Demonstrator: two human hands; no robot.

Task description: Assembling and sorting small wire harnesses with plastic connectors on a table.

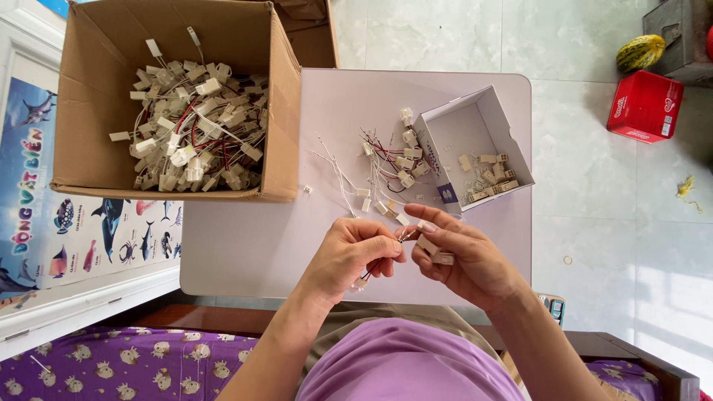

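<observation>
My left hand (pixel 355 256) pinches thin red and black wires, with a small white connector hanging below its fingers. My right hand (pixel 464 260) holds a white plastic connector housing (pixel 438 252) right beside the wire ends. Both hands meet above the near edge of a small pale table (pixel 245 245). Beyond them lies a loose heap of wired white connectors (pixel 386 171). A small white cardboard box (pixel 475 148) with several beige connector parts stands to the right of that heap.
A large brown cardboard box (pixel 171 104) full of wired white connectors sits at the table's far left. A sea-animal poster lies at the left. On the tiled floor are a red box (pixel 645 105) and a yellow-green gourd (pixel 640 52). Purple patterned fabric covers the foreground.
</observation>
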